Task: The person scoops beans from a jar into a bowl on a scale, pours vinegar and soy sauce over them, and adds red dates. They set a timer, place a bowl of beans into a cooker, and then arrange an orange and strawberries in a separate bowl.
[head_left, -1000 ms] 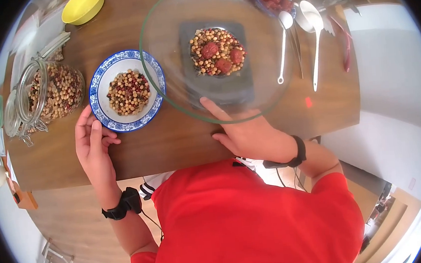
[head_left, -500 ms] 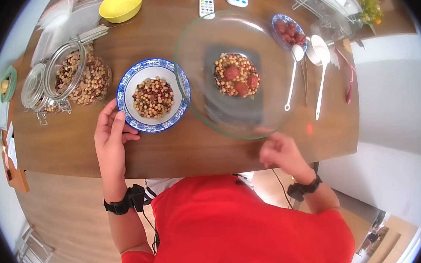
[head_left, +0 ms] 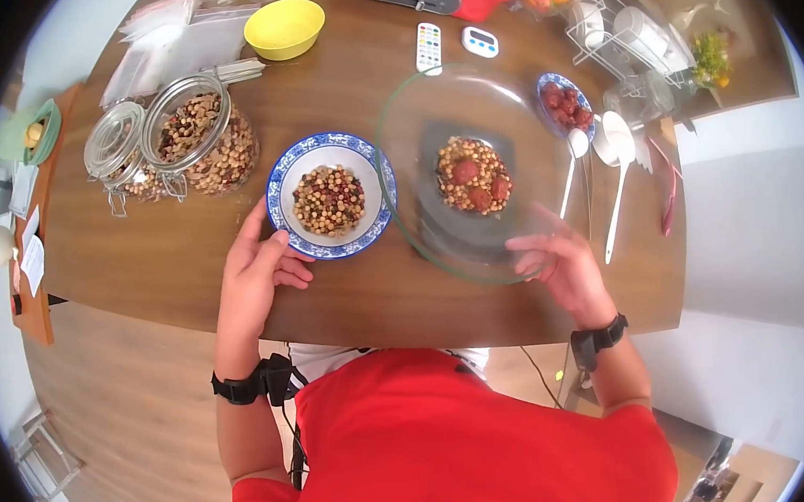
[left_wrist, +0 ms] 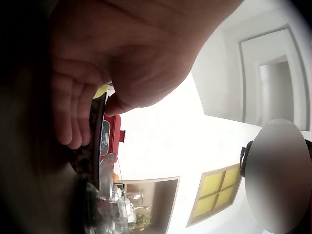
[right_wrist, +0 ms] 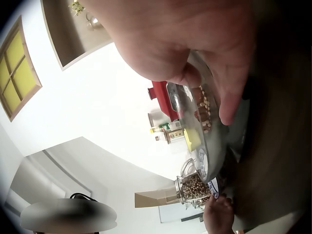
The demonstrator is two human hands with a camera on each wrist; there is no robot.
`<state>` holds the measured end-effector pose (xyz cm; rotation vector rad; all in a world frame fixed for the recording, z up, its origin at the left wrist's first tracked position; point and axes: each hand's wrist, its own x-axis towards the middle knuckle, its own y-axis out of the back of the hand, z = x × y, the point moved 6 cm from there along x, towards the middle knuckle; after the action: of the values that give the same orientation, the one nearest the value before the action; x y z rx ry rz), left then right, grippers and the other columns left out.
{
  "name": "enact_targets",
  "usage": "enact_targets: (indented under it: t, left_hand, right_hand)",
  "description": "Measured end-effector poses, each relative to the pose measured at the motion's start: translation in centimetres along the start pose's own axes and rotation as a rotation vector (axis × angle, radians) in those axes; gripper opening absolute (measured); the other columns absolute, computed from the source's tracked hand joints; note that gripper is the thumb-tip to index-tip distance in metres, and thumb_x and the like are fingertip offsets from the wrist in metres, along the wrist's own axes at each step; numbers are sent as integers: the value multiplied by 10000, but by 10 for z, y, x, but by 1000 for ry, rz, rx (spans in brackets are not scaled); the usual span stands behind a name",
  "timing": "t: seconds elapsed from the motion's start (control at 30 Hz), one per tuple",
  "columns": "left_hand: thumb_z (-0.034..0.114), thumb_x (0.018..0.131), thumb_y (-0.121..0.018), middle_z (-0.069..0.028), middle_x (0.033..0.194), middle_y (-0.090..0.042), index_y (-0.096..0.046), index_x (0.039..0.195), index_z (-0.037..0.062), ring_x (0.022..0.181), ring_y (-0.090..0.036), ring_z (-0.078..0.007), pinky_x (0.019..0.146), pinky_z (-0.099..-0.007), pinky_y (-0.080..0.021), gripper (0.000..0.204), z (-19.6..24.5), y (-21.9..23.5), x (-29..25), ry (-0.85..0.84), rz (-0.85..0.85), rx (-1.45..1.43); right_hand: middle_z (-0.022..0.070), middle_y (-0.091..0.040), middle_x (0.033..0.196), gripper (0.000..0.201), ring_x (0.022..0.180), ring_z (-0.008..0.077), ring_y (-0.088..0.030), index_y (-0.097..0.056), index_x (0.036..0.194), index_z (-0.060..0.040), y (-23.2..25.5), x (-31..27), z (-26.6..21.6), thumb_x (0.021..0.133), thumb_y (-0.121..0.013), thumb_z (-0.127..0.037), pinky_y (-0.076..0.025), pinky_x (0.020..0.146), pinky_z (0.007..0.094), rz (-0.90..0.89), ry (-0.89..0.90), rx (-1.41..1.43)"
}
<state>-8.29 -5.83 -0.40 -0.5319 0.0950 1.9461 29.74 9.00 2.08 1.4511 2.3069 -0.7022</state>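
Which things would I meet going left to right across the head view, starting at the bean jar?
Glass jar of beans, blue-rimmed bowl, large clear bowl, dish of dark red fruit, long white spoon, slim reddish utensil.

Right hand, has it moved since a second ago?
Yes: judged against the large glass bowl, the right hand has shifted rightward along that bowl's near side.

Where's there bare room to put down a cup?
Bare tabletop shows between the jar, left hand and near edge, and between the yellow bowl and remote. It's crowded right of the glass bowl, around the white spoons and small dish.
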Motion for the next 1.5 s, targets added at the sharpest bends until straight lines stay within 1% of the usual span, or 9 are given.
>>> enact_targets:
  t: [0.07,0.27,0.33,0.67,0.8,0.93,0.97,1.37,1.5]
  left_hand:
    - [190,1048,-509,-114,896,-699,-339,1577,35,694,-675,-162,639,-282,-579,577,0,-1,0,-6,-4,-8]
    - [163,1045,-478,-118,896,-702,-339,1573,36,681,-672,-157,623,-278,-575,560,3,-2,4,-22,-45,4]
    - [140,1047,-457,-151,885,-718,-354,1559,48,681,-680,-164,622,-287,-576,531,3,0,7,-19,-82,58]
    - [137,1035,-435,-156,886,-709,-366,1538,40,694,-689,-184,621,-310,-583,517,-3,4,21,-194,-188,180]
    - [140,1025,-429,-141,895,-702,-397,1510,38,699,-688,-183,616,-307,-580,496,5,-4,34,-160,-229,278]
    - [160,1027,-438,-120,873,-686,-401,1521,65,693,-686,-176,615,-297,-580,505,12,-6,31,-177,-272,309]
    - [160,1027,-438,-120,873,-686,-401,1521,65,693,-686,-176,615,-297,-580,505,15,-13,46,-227,-288,344]
    - [137,989,-486,-89,801,-662,-426,1500,63,634,-658,-156,572,-292,-565,519,16,-18,48,-250,-305,378]
    - [117,968,-479,-90,793,-663,-421,1482,29,607,-644,-150,526,-290,-542,525,14,-19,45,-245,-313,318]
  right_hand:
    - [304,-700,1143,650,828,325,-746,-241,1549,35,2,1,1,954,-482,-63,-617,710,364,17,2,37]
    - [308,-701,1124,624,819,315,-745,-288,1517,49,1,2,-12,925,-460,-50,-613,724,354,48,37,17]
    - [311,-699,1121,625,817,311,-745,-288,1515,54,-4,3,-18,922,-457,-47,-612,728,351,67,51,-16]
    - [329,-688,1108,640,797,319,-745,-263,1511,92,-22,-24,4,902,-430,-9,-615,738,356,162,351,-89]
    - [322,-694,1088,641,789,324,-743,-261,1504,105,-28,-28,2,894,-430,6,-615,740,358,192,382,-106]
    - [317,-701,1063,630,774,326,-740,-268,1496,109,-43,-42,-9,892,-424,19,-612,737,362,225,412,-169]
    - [314,-704,1055,625,769,326,-739,-272,1494,108,-37,-34,0,893,-421,22,-611,735,364,233,475,-146]
    - [290,-715,1039,641,758,310,-731,-262,1509,112,-37,-34,-22,897,-432,25,-599,726,358,247,504,-238]
    - [284,-718,1032,644,747,301,-728,-265,1512,114,-42,-37,-27,896,-433,24,-593,714,352,245,507,-250]
